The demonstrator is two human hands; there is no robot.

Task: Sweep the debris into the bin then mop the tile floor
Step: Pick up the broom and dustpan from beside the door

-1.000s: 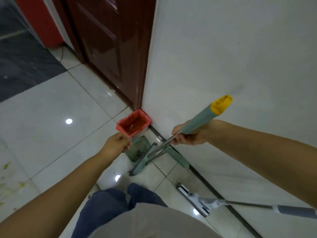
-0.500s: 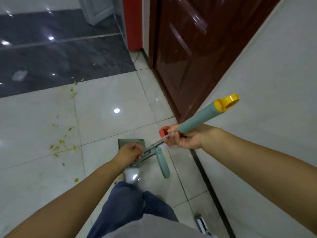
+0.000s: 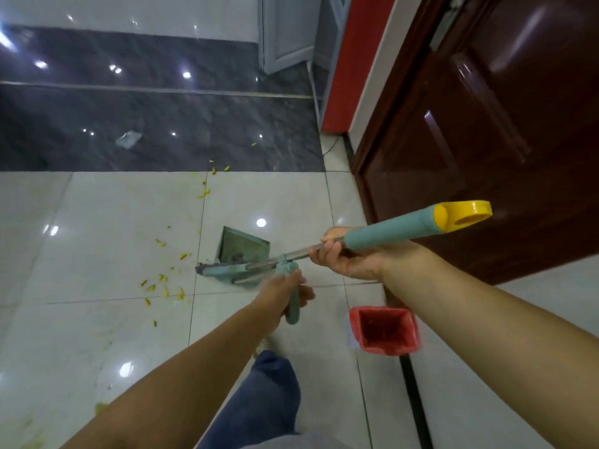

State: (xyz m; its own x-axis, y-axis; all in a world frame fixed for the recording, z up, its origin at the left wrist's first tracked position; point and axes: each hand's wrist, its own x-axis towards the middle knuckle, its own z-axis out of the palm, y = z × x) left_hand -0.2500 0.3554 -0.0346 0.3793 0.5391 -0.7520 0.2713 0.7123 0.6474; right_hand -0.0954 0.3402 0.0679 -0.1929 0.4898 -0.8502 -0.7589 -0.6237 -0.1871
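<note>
My right hand grips the metal shaft of a broom, just below its teal grip with a yellow end cap. The broom's teal head hangs low over the white tiles. My left hand holds the teal handle of a dustpan, whose open tray sits just behind the broom head. Yellow debris lies scattered on the tiles to the left of the pan, with more bits near the dark floor strip. A small red bin stands under my right forearm by the wall.
A dark brown door fills the right side, with a red panel beside it. A crumpled grey scrap lies on the dark glossy floor strip at the back. My leg in blue trousers is at the bottom.
The view has swung left from the wall corner to the open floor. Both hands carried the broom and dustpan along; the red bin now sits to my lower right, and the mop is out of sight.
</note>
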